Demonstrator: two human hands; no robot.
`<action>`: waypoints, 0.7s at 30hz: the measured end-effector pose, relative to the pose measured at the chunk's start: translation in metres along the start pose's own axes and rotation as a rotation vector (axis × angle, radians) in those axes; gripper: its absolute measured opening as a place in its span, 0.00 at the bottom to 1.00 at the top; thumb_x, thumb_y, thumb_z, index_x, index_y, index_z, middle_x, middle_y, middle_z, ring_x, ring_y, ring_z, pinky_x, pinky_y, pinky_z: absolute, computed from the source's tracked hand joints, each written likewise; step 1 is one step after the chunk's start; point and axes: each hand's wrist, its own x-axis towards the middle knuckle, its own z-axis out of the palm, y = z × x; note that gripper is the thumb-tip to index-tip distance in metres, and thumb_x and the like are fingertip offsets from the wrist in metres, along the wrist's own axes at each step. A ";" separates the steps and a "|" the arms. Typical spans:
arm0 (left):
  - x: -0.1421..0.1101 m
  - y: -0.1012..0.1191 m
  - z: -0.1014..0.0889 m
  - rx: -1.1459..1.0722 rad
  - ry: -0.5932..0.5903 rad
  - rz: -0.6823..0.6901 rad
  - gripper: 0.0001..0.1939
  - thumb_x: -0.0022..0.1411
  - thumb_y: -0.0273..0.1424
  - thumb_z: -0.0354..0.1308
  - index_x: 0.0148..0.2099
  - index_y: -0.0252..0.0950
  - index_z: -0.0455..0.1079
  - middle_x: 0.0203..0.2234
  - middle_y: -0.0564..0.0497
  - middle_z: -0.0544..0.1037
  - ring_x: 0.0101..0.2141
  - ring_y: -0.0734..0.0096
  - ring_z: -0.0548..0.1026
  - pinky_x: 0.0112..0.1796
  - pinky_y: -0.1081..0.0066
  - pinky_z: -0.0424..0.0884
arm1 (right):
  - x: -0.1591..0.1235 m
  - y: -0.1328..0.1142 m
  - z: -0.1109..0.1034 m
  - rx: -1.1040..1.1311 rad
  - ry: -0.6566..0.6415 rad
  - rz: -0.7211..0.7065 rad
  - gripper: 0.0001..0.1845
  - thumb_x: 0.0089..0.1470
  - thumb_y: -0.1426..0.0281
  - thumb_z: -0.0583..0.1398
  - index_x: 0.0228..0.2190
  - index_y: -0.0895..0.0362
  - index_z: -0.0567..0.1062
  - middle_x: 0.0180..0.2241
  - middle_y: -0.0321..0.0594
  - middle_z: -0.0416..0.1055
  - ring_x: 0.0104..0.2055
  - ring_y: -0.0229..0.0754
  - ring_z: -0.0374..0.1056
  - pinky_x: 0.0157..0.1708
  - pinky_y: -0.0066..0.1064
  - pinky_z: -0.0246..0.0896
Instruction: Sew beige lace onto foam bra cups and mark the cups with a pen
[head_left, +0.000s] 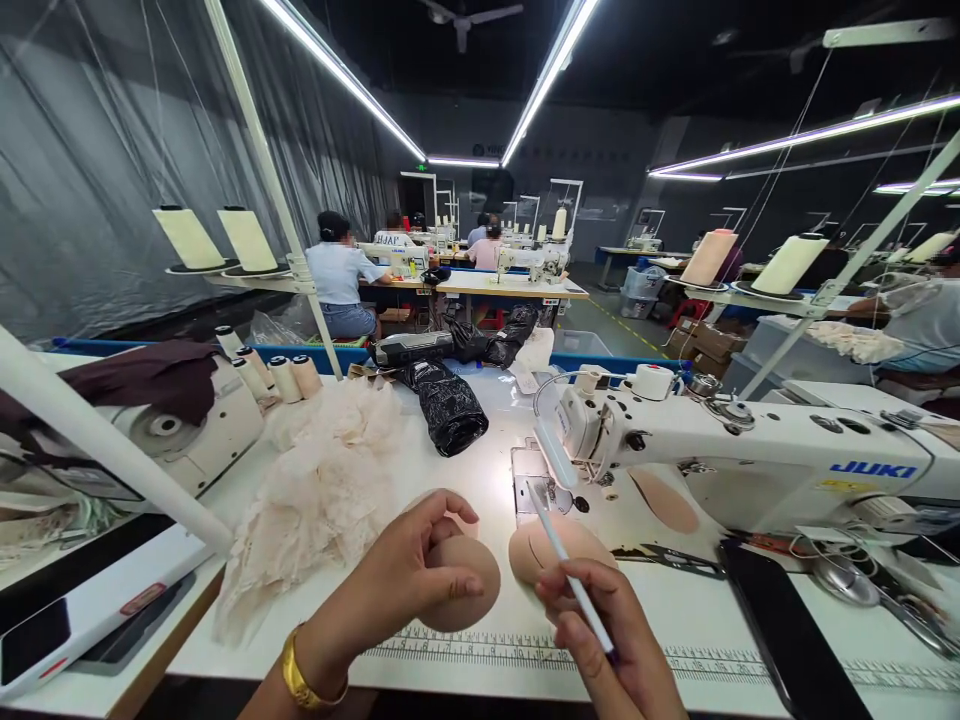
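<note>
My left hand [397, 590], with a gold bracelet on its wrist, is closed round a beige foam cup pad [469, 590] held just above the white sewing table [465, 470]. My right hand [611, 640] pinches a thin white pen-like tool [562, 550] whose tip points up toward the needle area. A second beige pad [540, 545] lies flat on the table just beyond the right hand, beside the needle plate of the white JUKI sewing machine [750, 450].
A heap of pale lace fabric [315, 490] lies left of my hands. Black plastic bags [450, 405] and thread spools [277, 378] sit further back. Scissors [667, 560] and a dark phone [787, 630] lie at right. Other people sew at distant tables.
</note>
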 end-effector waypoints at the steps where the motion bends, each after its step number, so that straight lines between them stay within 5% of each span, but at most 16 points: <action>1: -0.001 -0.003 0.004 0.007 -0.051 0.000 0.23 0.50 0.32 0.74 0.48 0.43 0.71 0.29 0.58 0.73 0.31 0.68 0.68 0.31 0.73 0.62 | 0.003 0.000 0.007 0.007 -0.040 0.019 0.25 0.59 0.45 0.65 0.48 0.48 0.76 0.47 0.45 0.78 0.46 0.50 0.74 0.44 0.37 0.69; 4: -0.004 -0.018 0.016 -0.040 -0.134 -0.013 0.25 0.51 0.32 0.74 0.49 0.43 0.70 0.29 0.59 0.73 0.31 0.70 0.67 0.31 0.74 0.61 | 0.013 -0.001 0.023 0.095 -0.114 0.131 0.28 0.51 0.45 0.71 0.45 0.49 0.76 0.38 0.40 0.77 0.43 0.48 0.74 0.44 0.36 0.71; 7: -0.004 -0.034 0.019 -0.183 -0.148 -0.029 0.25 0.51 0.39 0.75 0.47 0.39 0.71 0.28 0.57 0.72 0.30 0.70 0.66 0.30 0.74 0.58 | 0.019 0.002 0.028 0.145 -0.022 0.162 0.26 0.47 0.47 0.74 0.40 0.50 0.76 0.34 0.36 0.75 0.37 0.43 0.73 0.40 0.32 0.72; 14: -0.011 -0.041 0.018 -0.371 -0.093 -0.079 0.23 0.57 0.51 0.70 0.37 0.36 0.75 0.32 0.51 0.73 0.34 0.67 0.67 0.35 0.72 0.61 | 0.016 0.011 0.021 0.103 0.014 0.086 0.23 0.55 0.46 0.69 0.40 0.50 0.76 0.32 0.38 0.76 0.35 0.43 0.73 0.39 0.33 0.71; 18: -0.013 -0.037 0.022 -0.305 -0.083 -0.095 0.23 0.56 0.52 0.70 0.34 0.36 0.75 0.28 0.53 0.70 0.31 0.69 0.64 0.31 0.73 0.58 | 0.024 -0.001 0.012 0.186 0.047 0.097 0.24 0.59 0.45 0.66 0.42 0.51 0.75 0.27 0.36 0.74 0.33 0.41 0.71 0.40 0.32 0.71; 21: -0.011 -0.037 0.023 -0.198 -0.089 -0.092 0.23 0.56 0.53 0.69 0.33 0.36 0.76 0.28 0.53 0.70 0.30 0.70 0.63 0.31 0.72 0.57 | 0.034 -0.016 0.005 0.299 0.024 0.160 0.24 0.59 0.44 0.66 0.42 0.50 0.74 0.24 0.32 0.69 0.28 0.37 0.63 0.31 0.26 0.66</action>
